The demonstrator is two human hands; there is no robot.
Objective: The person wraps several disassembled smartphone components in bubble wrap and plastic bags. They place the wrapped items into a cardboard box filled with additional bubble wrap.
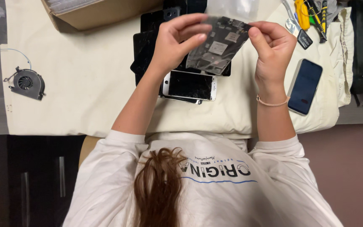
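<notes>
My left hand and my right hand together hold a translucent grey plastic bag with a circuit board inside, raised above the table. The left fingers pinch its upper left edge, while the right thumb and fingers pinch its upper right corner. A thin bracelet sits on my right wrist. Just below the bag lies a white phone with a dark screen, resting on a stack of black phone panels.
A cream cloth covers the table. A dark phone lies at the right. A cardboard box stands at the back, a small cooling fan at the left, and yellow-handled tools at the back right.
</notes>
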